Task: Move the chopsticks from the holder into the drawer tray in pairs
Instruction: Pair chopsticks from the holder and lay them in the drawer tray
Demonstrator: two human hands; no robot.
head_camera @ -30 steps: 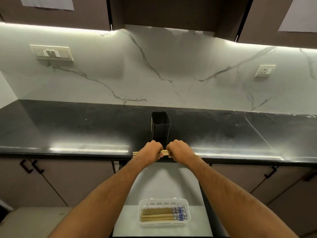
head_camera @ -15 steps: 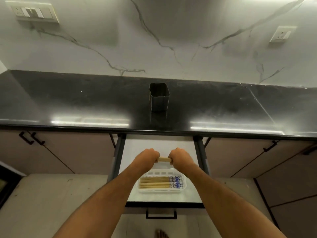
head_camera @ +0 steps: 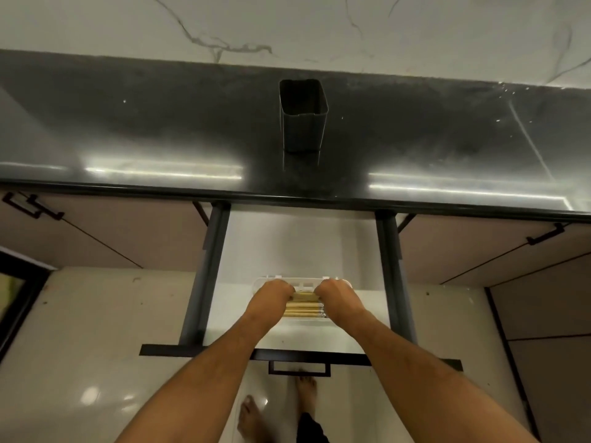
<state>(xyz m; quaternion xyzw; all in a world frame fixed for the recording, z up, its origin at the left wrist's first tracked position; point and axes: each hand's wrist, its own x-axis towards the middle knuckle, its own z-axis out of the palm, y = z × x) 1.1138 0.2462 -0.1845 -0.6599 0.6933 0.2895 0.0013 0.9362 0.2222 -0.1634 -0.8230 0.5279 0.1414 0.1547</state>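
Note:
A dark square holder [head_camera: 303, 116] stands upright on the black counter, and no chopsticks show in it. Below, the drawer [head_camera: 287, 251] is pulled out with a white tray [head_camera: 303, 322] on its floor. Several wooden chopsticks [head_camera: 303, 310] lie lengthwise in the tray. My left hand [head_camera: 271, 297] and my right hand [head_camera: 339, 297] are both closed on the ends of a pair of chopsticks [head_camera: 303, 295], held level over the tray's far side, just above the others.
The black counter [head_camera: 160, 132] overhangs the drawer's back. Dark drawer rails [head_camera: 208, 270] run down both sides, and the drawer front with its handle [head_camera: 299, 367] is near my bare feet [head_camera: 281, 407]. Closed cabinet doors flank the drawer.
Both hands have carried the pair of chopsticks down from the counter edge, over the drawer, to the tray. The view has tilted downward with them.

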